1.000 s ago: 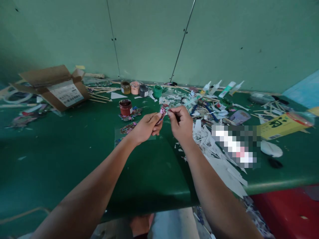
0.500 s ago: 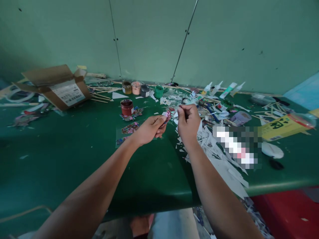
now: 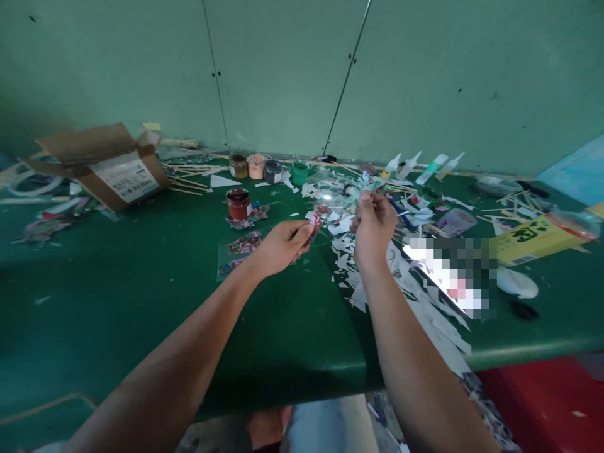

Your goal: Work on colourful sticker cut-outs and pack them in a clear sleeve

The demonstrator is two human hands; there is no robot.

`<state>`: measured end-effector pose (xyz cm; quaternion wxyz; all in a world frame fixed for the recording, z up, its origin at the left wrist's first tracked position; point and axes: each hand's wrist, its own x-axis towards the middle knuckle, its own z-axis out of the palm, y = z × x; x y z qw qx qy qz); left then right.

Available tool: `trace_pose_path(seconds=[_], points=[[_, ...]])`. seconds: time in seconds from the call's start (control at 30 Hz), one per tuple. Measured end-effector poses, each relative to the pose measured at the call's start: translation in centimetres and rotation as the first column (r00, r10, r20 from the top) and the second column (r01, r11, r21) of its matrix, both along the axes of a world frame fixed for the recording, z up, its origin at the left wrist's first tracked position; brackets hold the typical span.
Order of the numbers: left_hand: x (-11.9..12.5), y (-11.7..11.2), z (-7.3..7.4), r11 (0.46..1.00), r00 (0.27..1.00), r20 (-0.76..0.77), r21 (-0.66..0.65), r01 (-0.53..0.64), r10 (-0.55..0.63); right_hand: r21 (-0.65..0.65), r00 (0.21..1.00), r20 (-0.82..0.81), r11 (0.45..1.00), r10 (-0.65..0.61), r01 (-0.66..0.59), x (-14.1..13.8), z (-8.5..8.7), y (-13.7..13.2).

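My left hand [image 3: 282, 244] is closed in a pinch on a small colourful sticker piece [image 3: 317, 221] above the green table [image 3: 141, 283]. My right hand [image 3: 374, 225] is raised to its right, fingers pinched on a clear film strip [image 3: 340, 200] that stretches back toward the sticker. Under and around the right hand lies a heap of white paper scraps [image 3: 406, 283]. More colourful sticker sheets [image 3: 243, 244] lie on the table left of my left hand.
Paint jars stand behind: a red jar [image 3: 237, 202], then a row with a green jar [image 3: 299, 172]. A cardboard box [image 3: 106, 165] sits far left, glue bottles [image 3: 415, 167] and a yellow packet [image 3: 538, 238] at right. Wooden sticks are scattered at the back.
My right hand has drawn away to the right and upward from the left, peeling the clear film off the sticker. The left hand stayed nearly still.
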<state>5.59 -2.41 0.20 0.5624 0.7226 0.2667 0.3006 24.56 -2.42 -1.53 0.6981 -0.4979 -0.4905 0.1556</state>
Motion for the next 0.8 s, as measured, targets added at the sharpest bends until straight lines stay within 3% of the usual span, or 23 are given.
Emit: trace_pose_path(seconds=[0.13, 0.27, 0.53, 0.67, 0.8], points=[[-0.1, -0.1, 0.2, 1.000, 0.998, -0.066, 0.009, -0.008, 0.008, -0.017, 0.988, 0.026, 0.988, 0.153, -0.153, -2.2, 0.6, -1.0], [-0.2, 0.2, 0.0, 0.994, 0.992, -0.068, -0.018, -0.104, 0.103, -0.016, 0.996, 0.007, 0.996, 0.087, -0.087, -2.7, 0.6, -1.0], [-0.5, 0.9, 0.5, 0.910, 0.894, 0.180, -0.147, -0.388, 0.411, -0.078, 0.983, 0.009, 0.980, 0.183, -0.182, -2.9, 0.5, -1.1], [0.0, 0.2, 1.0, 0.929, 0.885, 0.315, -0.254, -0.269, 0.343, -0.083, 0.971, 0.005, 0.967, 0.241, -0.239, -3.5, 0.7, -1.4], [0.3, -0.1, 0.6, 0.959, 0.939, 0.262, -0.233, -0.163, 0.224, -0.073, 0.962, 0.013, 0.960, 0.273, -0.272, -3.8, 0.8, -1.6]])
